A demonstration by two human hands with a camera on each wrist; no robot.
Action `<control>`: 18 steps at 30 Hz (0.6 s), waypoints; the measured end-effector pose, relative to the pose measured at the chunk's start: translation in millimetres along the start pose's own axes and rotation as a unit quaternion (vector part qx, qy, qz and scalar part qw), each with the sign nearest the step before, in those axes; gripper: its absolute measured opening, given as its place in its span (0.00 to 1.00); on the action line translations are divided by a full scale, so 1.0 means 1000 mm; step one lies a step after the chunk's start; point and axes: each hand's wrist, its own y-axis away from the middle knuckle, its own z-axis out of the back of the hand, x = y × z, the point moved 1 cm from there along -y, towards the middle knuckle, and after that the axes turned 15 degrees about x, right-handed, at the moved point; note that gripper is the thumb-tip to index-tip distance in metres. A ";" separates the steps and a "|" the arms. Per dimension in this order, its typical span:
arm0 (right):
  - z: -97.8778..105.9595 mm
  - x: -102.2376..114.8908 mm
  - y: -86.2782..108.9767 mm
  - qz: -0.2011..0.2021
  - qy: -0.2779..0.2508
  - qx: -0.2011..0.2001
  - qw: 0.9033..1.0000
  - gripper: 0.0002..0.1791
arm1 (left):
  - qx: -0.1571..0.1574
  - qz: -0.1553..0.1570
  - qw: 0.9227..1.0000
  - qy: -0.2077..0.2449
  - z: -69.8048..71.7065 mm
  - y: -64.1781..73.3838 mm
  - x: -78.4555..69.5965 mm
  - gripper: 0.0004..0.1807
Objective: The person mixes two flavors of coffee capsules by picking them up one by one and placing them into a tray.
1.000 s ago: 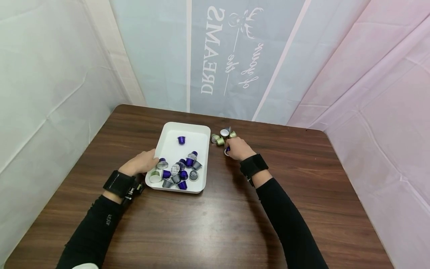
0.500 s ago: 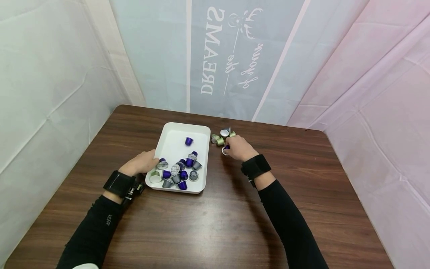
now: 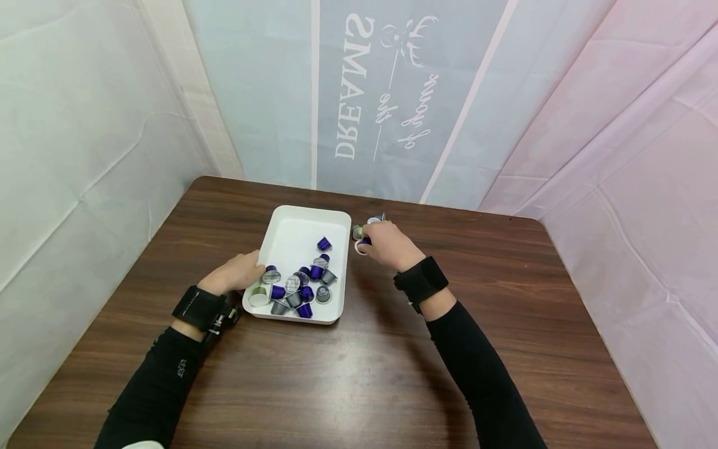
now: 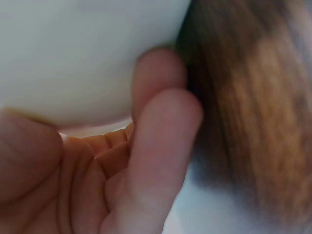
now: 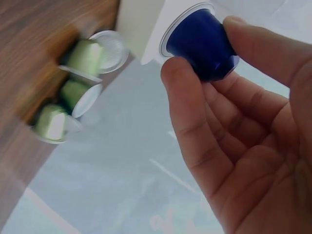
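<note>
My right hand (image 3: pixel 389 242) pinches a purple-blue coffee capsule (image 5: pixel 201 44) between thumb and finger. In the right wrist view the capsule lies sideways, its pale rim toward the upper left. In the head view the hand is just right of the white tray (image 3: pixel 291 227), beside its right rim. My left hand (image 3: pixel 238 270) grips the tray's left edge; the left wrist view has its fingers (image 4: pixel 163 131) curled against the tray wall. Within the tray, purple and grey capsules and a green one (image 3: pixel 259 295) cluster toward the near end. One purple capsule (image 3: pixel 324 244) lies farther back.
Several green capsules (image 5: pixel 84 59) and a grey one (image 3: pixel 381 217) lie on the brown table (image 3: pixel 381 374) beyond my right hand, partly hidden by it in the head view. Fabric curtains stand behind and on both sides of the table.
My right hand has moved left toward the tray with the capsule. Inside the tray, the farthest purple capsule has rolled right and slightly nearer. The left hand stays on the tray edge.
</note>
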 end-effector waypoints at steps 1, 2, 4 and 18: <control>0.001 0.004 0.000 0.006 0.004 -0.002 1.000 0.12 | -0.002 0.000 1.000 -0.002 0.000 0.000 0.000 0.26; 0.002 0.007 0.000 0.014 0.009 -0.004 1.000 0.12 | -0.003 0.000 1.000 -0.003 0.000 0.000 0.000 0.26; 0.003 0.014 -0.001 0.029 0.018 -0.005 0.999 0.11 | -0.004 0.000 1.000 -0.005 0.000 0.000 0.000 0.27; 0.006 0.059 -0.014 0.061 0.049 0.035 0.996 0.06 | -0.003 0.001 1.000 -0.007 0.000 0.000 0.000 0.26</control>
